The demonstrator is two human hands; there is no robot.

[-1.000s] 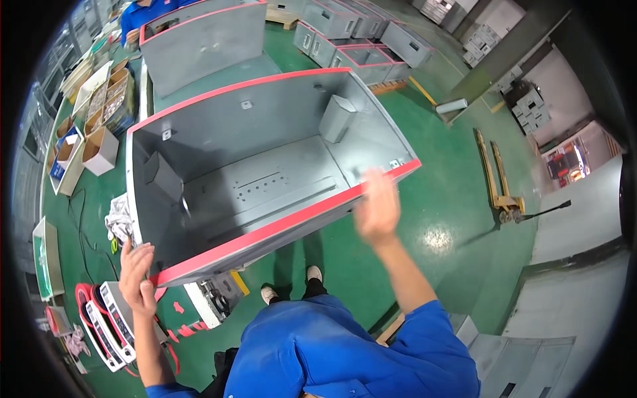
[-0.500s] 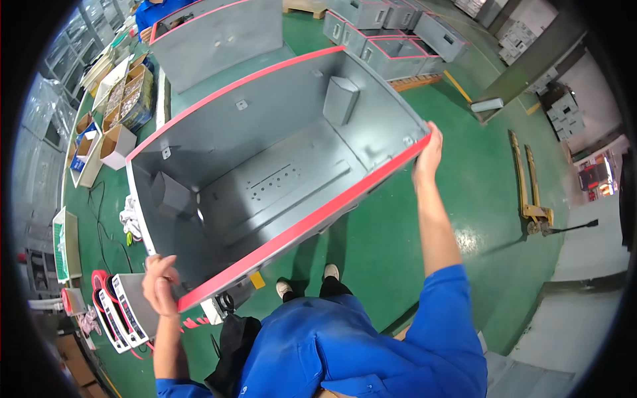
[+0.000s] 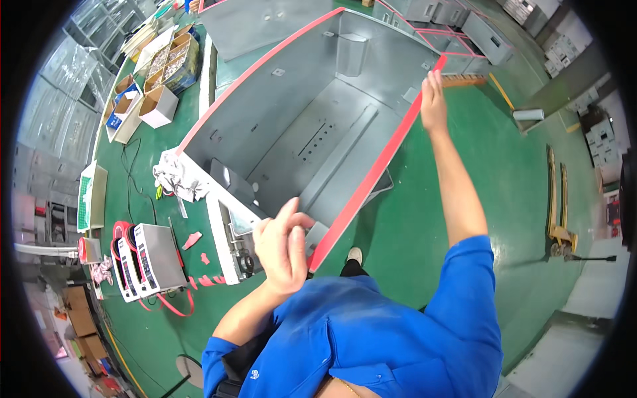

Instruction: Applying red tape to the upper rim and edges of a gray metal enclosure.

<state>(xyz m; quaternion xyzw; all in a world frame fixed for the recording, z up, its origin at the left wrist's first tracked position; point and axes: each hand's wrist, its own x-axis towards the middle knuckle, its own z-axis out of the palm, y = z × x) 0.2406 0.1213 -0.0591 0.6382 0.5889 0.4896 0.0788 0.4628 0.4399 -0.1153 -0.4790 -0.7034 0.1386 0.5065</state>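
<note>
Box (image 3: 265,109), grey, hollow and red-edged, stands at upper centre with 2 hands at its rim: left hand (image 3: 282,251) unclasped, its fingers parted at the near corner; right hand (image 3: 434,109) against the red strip (image 3: 369,179) by the right corner, whether gripping cannot be told; white cloth (image 3: 178,176) at the left edge.
</note>
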